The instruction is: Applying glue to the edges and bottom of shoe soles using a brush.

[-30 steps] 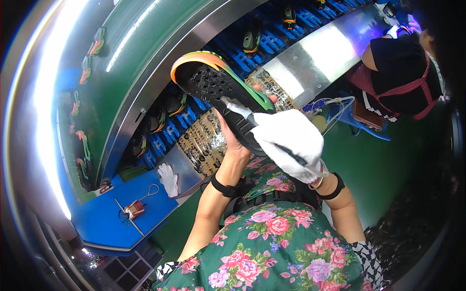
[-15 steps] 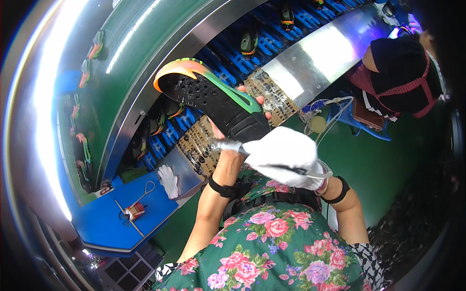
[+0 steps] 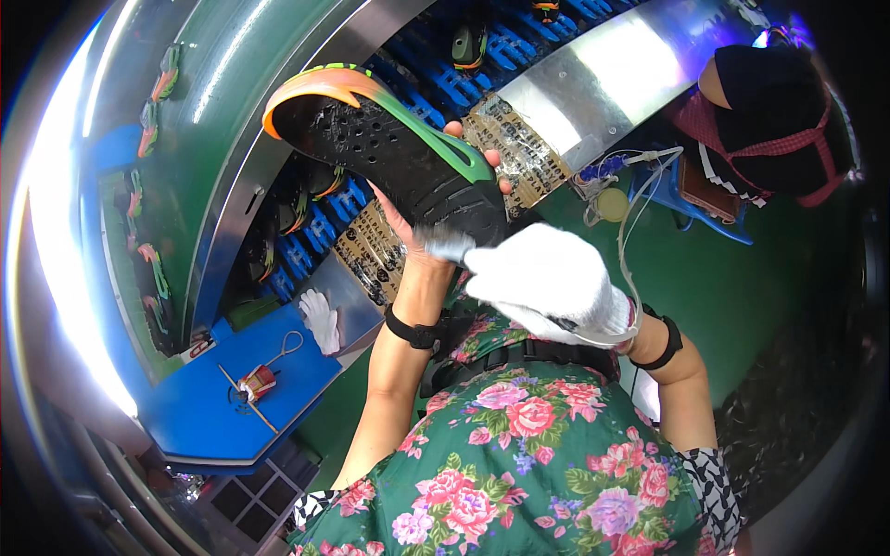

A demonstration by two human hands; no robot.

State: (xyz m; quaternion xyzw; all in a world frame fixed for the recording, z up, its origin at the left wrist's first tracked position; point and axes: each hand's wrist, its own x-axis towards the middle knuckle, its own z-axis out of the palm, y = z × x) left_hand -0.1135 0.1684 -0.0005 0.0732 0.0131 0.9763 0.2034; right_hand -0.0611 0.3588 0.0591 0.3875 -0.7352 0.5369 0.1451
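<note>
My left hand (image 3: 400,225) is bare and holds a shoe sole (image 3: 375,139) from beneath. Its thumb lies along the near edge and its fingertips curl over the far edge. The sole has a black, perforated inner face and an orange-to-green rim, and it tilts up to the left. In a white knit glove, my right hand (image 3: 552,278) is closed around a small brush (image 3: 447,246), smeared by motion, its grey end over the black heel end of the sole. The glove hides the brush's handle.
Beyond the sole curves a conveyor with blue racks (image 3: 454,88) carrying shoe parts. Cardboard (image 3: 519,148) covers part of its metal ledge. A blue table (image 3: 185,408) at left holds a red can (image 3: 257,383) with a stick; a white glove (image 3: 320,320) lies nearby. Another person (image 3: 774,111) works at right.
The sole and both my hands have shifted up in the picture, the sole also slightly left. The brush has moved from beside my left wrist to over the sole's heel end.
</note>
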